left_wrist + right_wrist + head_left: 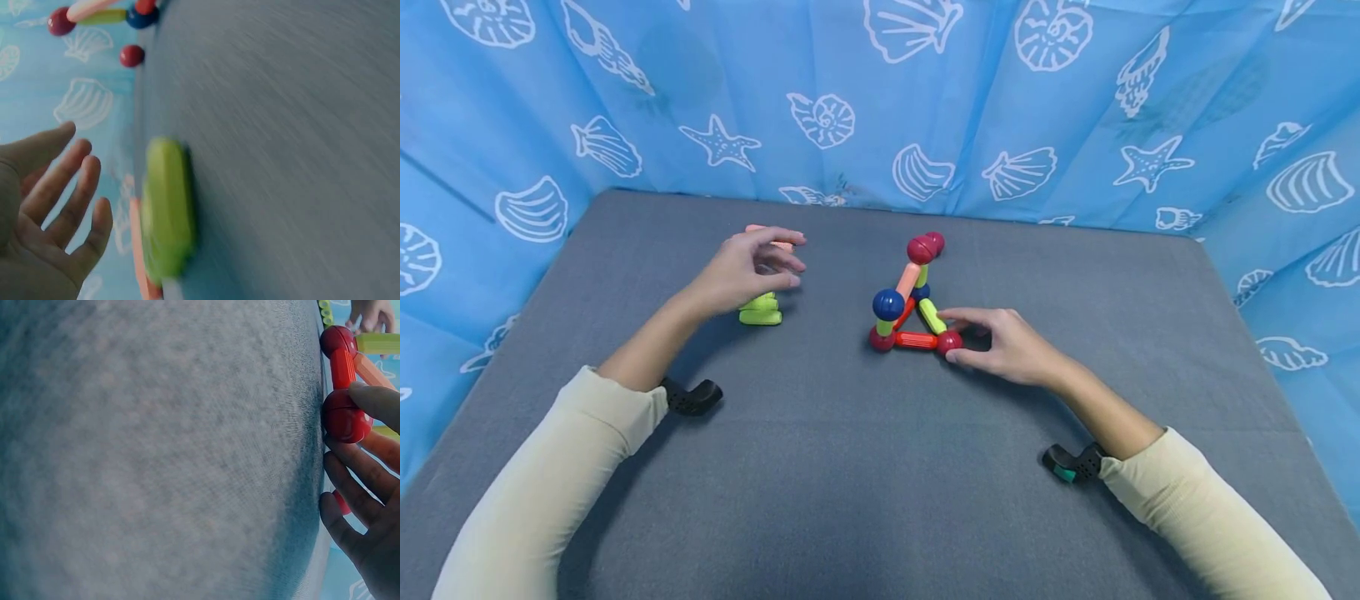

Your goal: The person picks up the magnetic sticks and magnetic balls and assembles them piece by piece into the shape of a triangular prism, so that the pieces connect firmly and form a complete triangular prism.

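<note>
In the middle of the table stands a frame of magnetic sticks and balls. Its base is a triangle with a red stick (916,340) in front and a green stick (932,317) on the right. A blue ball (888,304) and a dark red ball (921,249) sit higher, joined by a salmon stick (907,282). My right hand (1011,346) pinches the red ball (345,419) at the base's right corner between thumb and fingers. To the left, my left hand (748,265) holds nothing, fingers apart and slightly bent, over green sticks (760,317).
Salmon sticks (782,247) lie behind the green ones, partly hidden by the left hand. Another red ball (132,56) rests on the table behind the frame. A blue shell-patterned curtain (850,100) borders the grey table (850,467).
</note>
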`<action>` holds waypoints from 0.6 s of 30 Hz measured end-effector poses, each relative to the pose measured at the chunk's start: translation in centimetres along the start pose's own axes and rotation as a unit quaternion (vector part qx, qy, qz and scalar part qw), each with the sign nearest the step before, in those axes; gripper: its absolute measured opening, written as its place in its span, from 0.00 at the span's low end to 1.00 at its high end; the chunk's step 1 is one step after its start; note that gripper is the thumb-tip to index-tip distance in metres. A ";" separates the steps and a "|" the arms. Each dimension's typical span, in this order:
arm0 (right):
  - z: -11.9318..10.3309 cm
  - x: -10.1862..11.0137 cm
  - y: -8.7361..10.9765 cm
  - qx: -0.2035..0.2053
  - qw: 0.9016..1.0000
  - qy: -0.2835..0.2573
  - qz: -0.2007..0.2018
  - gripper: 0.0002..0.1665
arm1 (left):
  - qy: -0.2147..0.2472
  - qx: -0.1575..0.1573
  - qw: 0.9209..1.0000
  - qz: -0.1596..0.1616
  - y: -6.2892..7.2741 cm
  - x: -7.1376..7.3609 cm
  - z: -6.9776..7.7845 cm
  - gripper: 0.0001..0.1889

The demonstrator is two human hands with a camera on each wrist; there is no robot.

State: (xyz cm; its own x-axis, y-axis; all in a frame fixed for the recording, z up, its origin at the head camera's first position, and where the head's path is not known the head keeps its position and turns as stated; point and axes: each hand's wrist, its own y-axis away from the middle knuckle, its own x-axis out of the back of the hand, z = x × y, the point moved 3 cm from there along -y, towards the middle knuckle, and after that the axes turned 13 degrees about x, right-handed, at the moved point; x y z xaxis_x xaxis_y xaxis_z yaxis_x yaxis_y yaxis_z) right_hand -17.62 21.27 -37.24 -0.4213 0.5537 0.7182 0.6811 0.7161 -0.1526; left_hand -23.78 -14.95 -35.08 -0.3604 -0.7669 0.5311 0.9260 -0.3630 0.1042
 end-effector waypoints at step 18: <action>-0.3 -0.1 -0.1 -0.015 1.000 0.006 -0.003 0.34 | -0.160 -0.021 0.986 -0.043 4.0 0.5 -3.2 0.23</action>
State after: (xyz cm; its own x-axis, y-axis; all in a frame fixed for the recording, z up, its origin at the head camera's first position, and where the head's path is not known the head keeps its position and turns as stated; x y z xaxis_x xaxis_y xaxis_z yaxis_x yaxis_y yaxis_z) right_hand -17.46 21.01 -37.04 -0.4187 0.5448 0.7266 0.6958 0.7066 -0.1287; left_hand -20.61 -18.53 -37.06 -0.3771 -0.5292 0.7601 0.8856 -0.4461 0.1288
